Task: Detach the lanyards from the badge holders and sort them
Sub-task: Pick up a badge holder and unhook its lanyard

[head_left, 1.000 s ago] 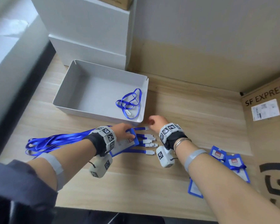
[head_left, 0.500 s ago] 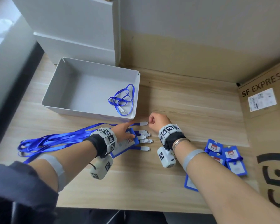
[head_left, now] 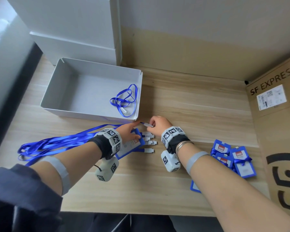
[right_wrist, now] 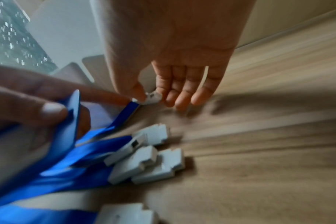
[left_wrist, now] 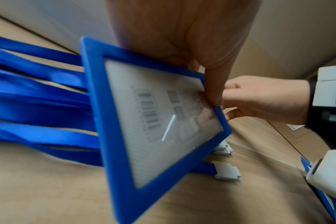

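Note:
My left hand [head_left: 134,131] holds a blue-framed badge holder [head_left: 132,144] tilted above the table, thumb on its card face [left_wrist: 153,121]. Its index finger reaches out to a blue strap [right_wrist: 125,116]. My right hand [head_left: 151,126] pinches the white clip [head_left: 148,125] at the end of that strap between thumb and fingers [right_wrist: 152,97]. Several blue lanyards [head_left: 57,144] trail left across the table. Their white clips [head_left: 148,142] lie bunched beside the holder [right_wrist: 150,159].
A grey open box [head_left: 54,91] stands behind the hands, with one loose lanyard [head_left: 126,101] inside. Detached badge holders [head_left: 231,156] are piled at the right. A cardboard carton [head_left: 274,123] borders the right side. White boxes [head_left: 74,39] are stacked at the back left.
My right hand has reached the top lanyard's clip, pinched it and lifted it slightly. My left hand keeps hold of the badge holder.

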